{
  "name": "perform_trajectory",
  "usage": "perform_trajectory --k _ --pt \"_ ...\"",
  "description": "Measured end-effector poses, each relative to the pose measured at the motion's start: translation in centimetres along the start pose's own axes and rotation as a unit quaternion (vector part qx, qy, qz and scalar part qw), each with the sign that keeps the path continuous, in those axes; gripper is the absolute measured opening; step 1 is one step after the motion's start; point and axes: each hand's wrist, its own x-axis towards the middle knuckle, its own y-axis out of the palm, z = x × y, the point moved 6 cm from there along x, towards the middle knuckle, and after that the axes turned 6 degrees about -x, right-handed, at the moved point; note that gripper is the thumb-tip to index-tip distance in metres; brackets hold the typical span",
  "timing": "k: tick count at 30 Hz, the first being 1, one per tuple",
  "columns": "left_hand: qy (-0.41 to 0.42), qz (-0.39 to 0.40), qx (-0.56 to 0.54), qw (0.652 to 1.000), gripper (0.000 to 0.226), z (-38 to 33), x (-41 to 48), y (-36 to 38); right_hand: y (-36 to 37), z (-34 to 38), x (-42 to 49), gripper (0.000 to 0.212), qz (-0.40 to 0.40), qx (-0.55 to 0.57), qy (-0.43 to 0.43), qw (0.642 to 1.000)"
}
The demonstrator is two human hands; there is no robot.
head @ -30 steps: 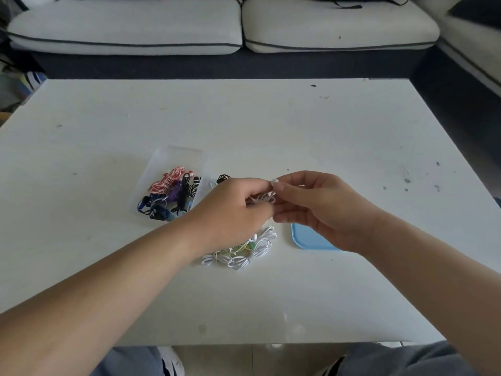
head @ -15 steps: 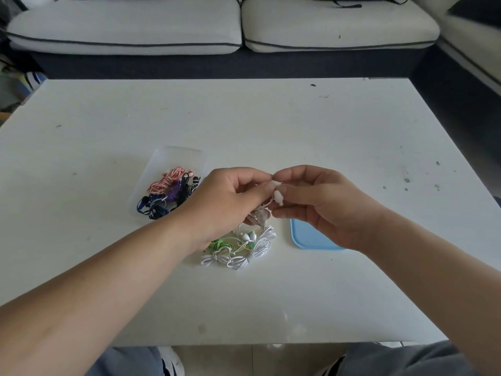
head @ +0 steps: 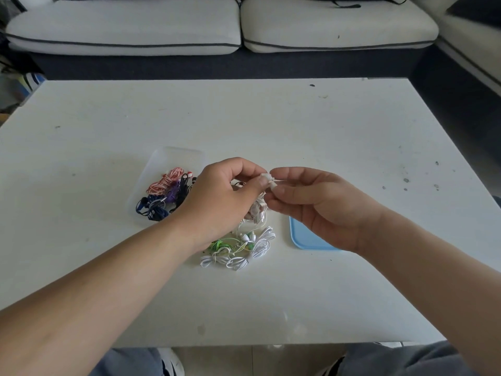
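Above the middle of the white table [head: 271, 126], my left hand [head: 219, 196] and my right hand [head: 314, 202] meet fingertip to fingertip. Between them they pinch a small white earphone bundle [head: 257, 207], whose coil hangs down below the fingers. On the table under the hands lies a pile of white and green coiled earphones [head: 241, 248]. A clear tray [head: 168, 164] to the left holds red-striped, purple, blue and black coiled earphones [head: 165, 194].
A light blue tray [head: 306, 240] lies on the table under my right wrist, partly hidden. A white sofa [head: 217, 25] stands beyond the table's far edge. My knees show below the near edge.
Both hands have lifted slightly with the white bundle, and the coil now hangs lower beneath the fingers. The pile on the table is more exposed.
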Motion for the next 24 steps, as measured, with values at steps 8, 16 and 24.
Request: perform_trajectory --k 8,16,24 --pt "-0.003 0.033 -0.005 0.999 0.007 0.5 0.1 0.5 -0.2 0.1 -0.3 0.019 -0.034 -0.088 -0.008 0.996" --pt "-0.044 0.030 -0.053 0.997 0.007 0.6 -0.1 1.1 -0.9 0.6 -0.5 0.015 -0.086 -0.144 -0.047 0.985" --pt "-0.023 0.037 -0.014 0.999 0.006 0.0 0.1 2.3 -1.2 0.3 -0.9 0.010 -0.068 -0.171 -0.030 0.982"
